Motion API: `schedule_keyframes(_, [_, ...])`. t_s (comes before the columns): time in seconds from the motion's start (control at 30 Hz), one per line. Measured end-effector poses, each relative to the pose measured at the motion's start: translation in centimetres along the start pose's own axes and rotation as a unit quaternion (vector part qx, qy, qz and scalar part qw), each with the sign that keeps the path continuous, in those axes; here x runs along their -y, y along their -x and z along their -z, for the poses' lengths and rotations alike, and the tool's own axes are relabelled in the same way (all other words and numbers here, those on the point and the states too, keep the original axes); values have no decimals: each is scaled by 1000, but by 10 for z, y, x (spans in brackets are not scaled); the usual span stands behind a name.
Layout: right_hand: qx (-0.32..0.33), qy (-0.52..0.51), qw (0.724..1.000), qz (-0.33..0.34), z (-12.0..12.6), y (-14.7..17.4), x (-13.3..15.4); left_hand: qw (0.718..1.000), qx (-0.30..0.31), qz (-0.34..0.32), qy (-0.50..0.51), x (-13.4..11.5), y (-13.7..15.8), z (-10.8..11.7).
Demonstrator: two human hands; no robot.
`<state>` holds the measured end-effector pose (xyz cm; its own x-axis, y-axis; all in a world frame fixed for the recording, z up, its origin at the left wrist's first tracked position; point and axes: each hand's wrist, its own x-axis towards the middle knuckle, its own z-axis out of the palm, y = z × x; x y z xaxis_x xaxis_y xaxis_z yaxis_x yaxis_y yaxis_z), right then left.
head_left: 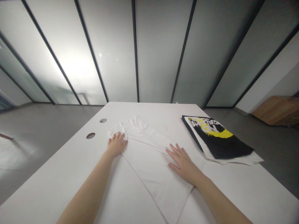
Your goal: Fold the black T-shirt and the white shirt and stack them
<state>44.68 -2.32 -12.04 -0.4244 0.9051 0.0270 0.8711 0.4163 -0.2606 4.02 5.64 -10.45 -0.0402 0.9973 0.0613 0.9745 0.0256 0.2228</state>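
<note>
A white T-shirt [149, 161] lies partly folded across the white table, its neckline towards the far side and its body running down to the near edge. My left hand [116, 145] rests flat on its sleeve at the left, fingers a little spread. On the right, my right hand [183, 163] lies over the shirt's body with its fingers stretched apart. Neither hand grips the cloth. Creases run between the two hands.
Folded shirts [217, 140] are stacked at the table's right edge, a black one with a yellow and white print on top. Two round holes pierce the table [70, 174] on the left. Behind it stand frosted glass panels [158, 53]. A wooden piece [277, 110] is at far right.
</note>
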Motion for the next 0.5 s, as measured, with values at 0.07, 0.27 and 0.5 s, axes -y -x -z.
schedule_keyframes(0.07, [23, -5, 1000, -2, 1, 8, 6, 999, 9, 3, 36, 6, -4, 3])
schedule_keyframes(0.27, [120, -46, 992, -4, 15, 18, -8, 989, -85, 77, 96, 43, -16, 15])
schedule_keyframes(0.5, [109, -127, 981, 96, 34, 25, 40, 989, -87, 122, 9, 51, -14, 4])
